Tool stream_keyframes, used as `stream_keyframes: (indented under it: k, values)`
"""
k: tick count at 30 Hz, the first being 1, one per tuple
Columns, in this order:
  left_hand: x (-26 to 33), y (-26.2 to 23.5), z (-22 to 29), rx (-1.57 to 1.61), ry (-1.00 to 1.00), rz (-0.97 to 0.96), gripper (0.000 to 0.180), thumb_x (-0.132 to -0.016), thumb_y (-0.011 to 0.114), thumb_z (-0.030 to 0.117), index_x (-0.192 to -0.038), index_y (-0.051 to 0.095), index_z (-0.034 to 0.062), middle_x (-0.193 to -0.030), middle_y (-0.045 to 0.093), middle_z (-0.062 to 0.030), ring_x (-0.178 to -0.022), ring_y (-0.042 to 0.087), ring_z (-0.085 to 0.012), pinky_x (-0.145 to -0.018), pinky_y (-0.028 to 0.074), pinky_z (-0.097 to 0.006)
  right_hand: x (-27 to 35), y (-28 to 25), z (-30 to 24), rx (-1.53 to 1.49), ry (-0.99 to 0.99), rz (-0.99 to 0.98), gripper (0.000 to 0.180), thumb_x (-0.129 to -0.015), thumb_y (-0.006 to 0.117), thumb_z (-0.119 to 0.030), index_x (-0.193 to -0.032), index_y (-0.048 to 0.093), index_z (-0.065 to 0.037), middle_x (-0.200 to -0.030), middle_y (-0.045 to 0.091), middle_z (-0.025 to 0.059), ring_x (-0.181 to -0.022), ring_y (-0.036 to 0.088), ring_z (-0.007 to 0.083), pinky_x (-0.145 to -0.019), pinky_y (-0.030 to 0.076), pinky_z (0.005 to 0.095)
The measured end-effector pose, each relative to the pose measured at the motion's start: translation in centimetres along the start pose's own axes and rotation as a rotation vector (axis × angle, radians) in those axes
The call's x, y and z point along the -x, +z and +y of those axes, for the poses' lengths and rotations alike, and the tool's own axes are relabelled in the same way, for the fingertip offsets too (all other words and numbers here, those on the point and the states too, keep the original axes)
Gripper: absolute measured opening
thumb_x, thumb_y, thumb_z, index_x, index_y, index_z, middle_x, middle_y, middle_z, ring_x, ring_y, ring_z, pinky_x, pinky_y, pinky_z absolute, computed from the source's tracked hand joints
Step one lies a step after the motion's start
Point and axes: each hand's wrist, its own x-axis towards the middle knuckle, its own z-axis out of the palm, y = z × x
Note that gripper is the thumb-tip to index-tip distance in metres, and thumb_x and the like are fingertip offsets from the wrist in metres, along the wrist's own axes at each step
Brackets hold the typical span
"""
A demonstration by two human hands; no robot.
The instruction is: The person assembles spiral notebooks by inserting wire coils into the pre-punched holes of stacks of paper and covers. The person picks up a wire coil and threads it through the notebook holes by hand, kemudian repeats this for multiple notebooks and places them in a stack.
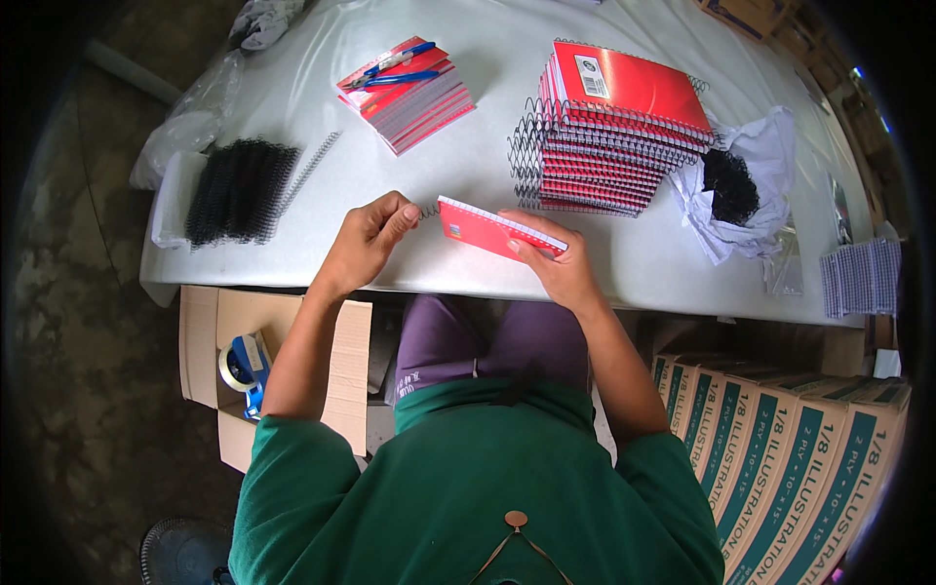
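Over the near edge of the table, my right hand (pixel 556 258) grips a small red notebook (pixel 478 232) by its right end, its white punched edge turned up. My left hand (pixel 375 237) pinches a thin black wire coil (pixel 427 212), whose free end reaches the notebook's left corner. Whether the coil has entered the holes is too small to tell. Farther left lies a pile of loose black coils (pixel 239 193). Beyond my hands are a stack of red notebooks (pixel 419 112) with blue-handled pliers (pixel 395 78) on top, and a taller stack of coil-bound red notebooks (pixel 624 136).
At the right, crumpled white paper (pixel 770 146) holds a tangle of black wire clippings (pixel 729 187). Beside the table's right edge sits a grid-patterned stack (pixel 860 278). Below are an open carton (pixel 336 375) with a blue tape dispenser (pixel 251 366) and a row of brown boxes (pixel 780 458).
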Motion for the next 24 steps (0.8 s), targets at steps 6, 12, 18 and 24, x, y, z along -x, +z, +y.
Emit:
stream_keyframes:
  k: [6,12,18,24]
  values:
    - [-0.8,-0.4,1.2,0.096,-0.245,-0.065,0.046,-0.094,0.044,0.042,-0.074,0.055,0.0021,-0.058,0.046,0.0002,-0.056,0.041,-0.0082,-0.052,0.035,-0.023,0.1,0.0,0.1,0.001,-0.023,-0.02,0.03,-0.083,0.056,0.003,-0.113,0.061,-0.002,-0.106,0.065,0.0096,-0.094,0.06,0.0115,-0.084,0.047,0.0247]
    - [-2.1,-1.9,1.9,0.291,-0.175,-0.171,0.028,-0.091,0.055,0.03,-0.082,0.058,0.0037,-0.07,0.056,-0.0021,-0.063,0.051,-0.0091,-0.058,0.04,-0.02,0.2,0.1,0.6,0.005,-0.054,-0.044,0.029,-0.083,0.056,0.004,-0.111,0.062,-0.002,-0.105,0.066,0.0103,-0.091,0.061,0.0113,-0.082,0.047,0.0236]
    - [-1.8,-2.0,3.9,-0.678,0.414,-0.201,0.046,-0.075,0.071,0.026,-0.115,0.055,0.0102,-0.114,0.056,-0.0075,-0.1,0.051,-0.0233,-0.093,0.03,-0.036,0.5,0.3,0.4,0.092,-0.072,0.0,0.032,-0.081,0.057,0.004,-0.112,0.061,-0.003,-0.104,0.065,0.0141,-0.09,0.064,0.0168,-0.078,0.049,0.0256]
    - [0.0,2.3,3.1,-0.956,0.683,0.33,0.064,-0.075,0.063,0.048,-0.124,0.049,0.009,-0.131,0.044,-0.0133,-0.12,0.04,-0.0325,-0.098,0.023,-0.05,1.4,2.2,0.0,0.235,-0.193,0.068,0.035,-0.08,0.057,0.006,-0.113,0.06,-0.005,-0.102,0.064,0.0165,-0.088,0.065,0.0272,-0.075,0.051,0.0302]
